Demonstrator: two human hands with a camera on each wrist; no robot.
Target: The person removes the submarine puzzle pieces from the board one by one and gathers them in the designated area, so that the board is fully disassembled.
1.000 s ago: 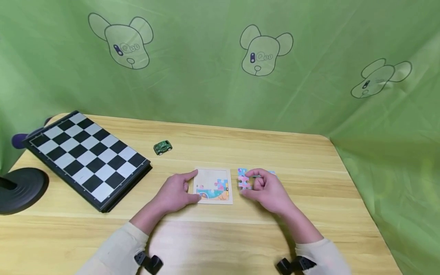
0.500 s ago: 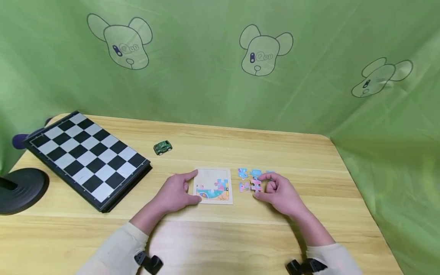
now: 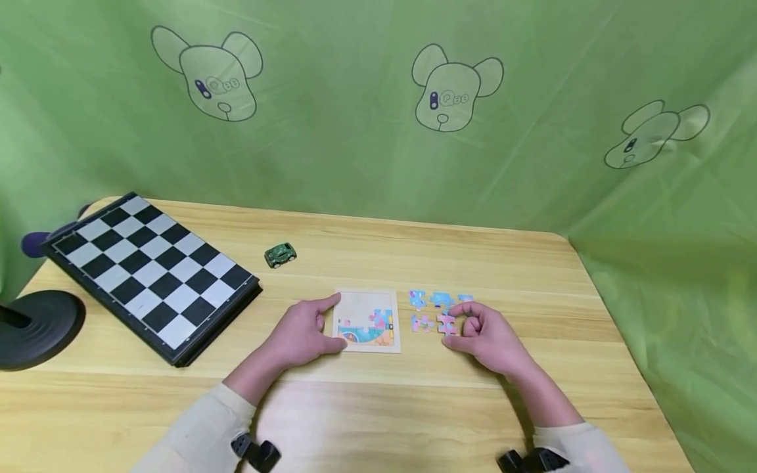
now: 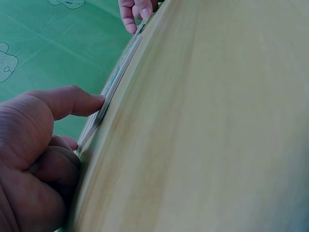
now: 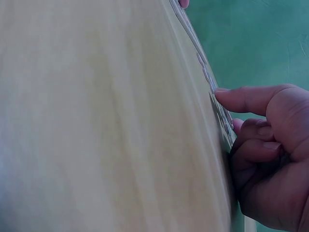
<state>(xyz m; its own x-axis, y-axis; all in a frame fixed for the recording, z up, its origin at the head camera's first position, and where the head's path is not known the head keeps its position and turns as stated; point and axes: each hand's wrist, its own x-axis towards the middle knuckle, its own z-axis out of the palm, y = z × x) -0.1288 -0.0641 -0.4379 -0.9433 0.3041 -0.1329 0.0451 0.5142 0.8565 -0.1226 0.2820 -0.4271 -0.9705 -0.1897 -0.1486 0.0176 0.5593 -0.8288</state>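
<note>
a creased green cloth (image 3: pixel 343 157) printed with outlined animal heads is stretched across the far side, and in front of it a pale, wood-grained table (image 3: pixel 367 414) is laid out. the left part is taken up by a black-and-white checkered board (image 3: pixel 154 269), thick and dark at the edge, set at a slant. a round, black, ridged base (image 3: pixel 47 341) is cut off beside it, and a smooth purple thing (image 3: pixel 34 244) is mostly hidden behind the board. a small, shiny green toy car (image 3: pixel 280 255) is parked beyond the hands, well clear of them.

and here, between the hands, a flat, square, wood-toned tray (image 3: pixel 357 303) is seen, partly filled along its near side and up its right with knobbed puzzle pieces (image 3: pixel 363 334) in blue, pink and orange. just right of it, loose blue pieces (image 3: pixel 441 299) are lined up in the far row, the rightmost partly covered by the right hand (image 3: pixel 487 335); a loose pink piece (image 3: pixel 422 323) is left lying nearer.

now the fingers: the tray's left edge is held by the left hand (image 3: pixel 301 332), thumb and forefinger spread between its corners, the others tucked in. a pink knobbed piece (image 3: pixel 446 323) is pinched between right thumb and forefinger, the rest folded; whether it is lifted cannot be told.
</note>
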